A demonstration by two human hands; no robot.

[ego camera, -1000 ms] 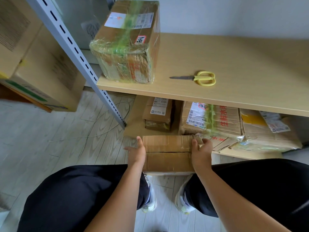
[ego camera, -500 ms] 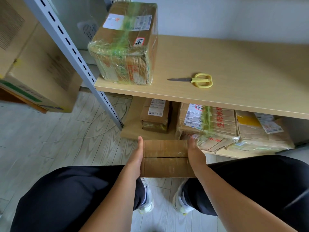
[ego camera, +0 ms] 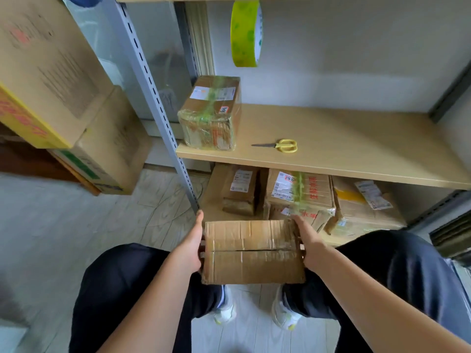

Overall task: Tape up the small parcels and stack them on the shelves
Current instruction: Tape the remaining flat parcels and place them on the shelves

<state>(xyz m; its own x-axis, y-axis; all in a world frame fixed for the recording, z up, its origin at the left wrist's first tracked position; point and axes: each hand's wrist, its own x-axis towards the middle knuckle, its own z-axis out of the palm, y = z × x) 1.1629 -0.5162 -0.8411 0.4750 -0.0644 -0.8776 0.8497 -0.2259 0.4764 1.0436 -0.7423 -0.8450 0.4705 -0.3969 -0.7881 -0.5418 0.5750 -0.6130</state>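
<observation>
Large cardboard cartons (ego camera: 58, 98) were stacked at the left beside a grey perforated upright (ego camera: 150, 98). Pale wood-grain flooring (ego camera: 107, 220) was seen below them. Dark trousers (ego camera: 122, 289) and white shoes (ego camera: 225, 310) were visible at the bottom of the view.

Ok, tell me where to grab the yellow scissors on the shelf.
Take the yellow scissors by the looped handles, reaching from the right: they lie flat on the wooden shelf, handles to the right, closed blades pointing left toward the wrapped parcel.
</observation>
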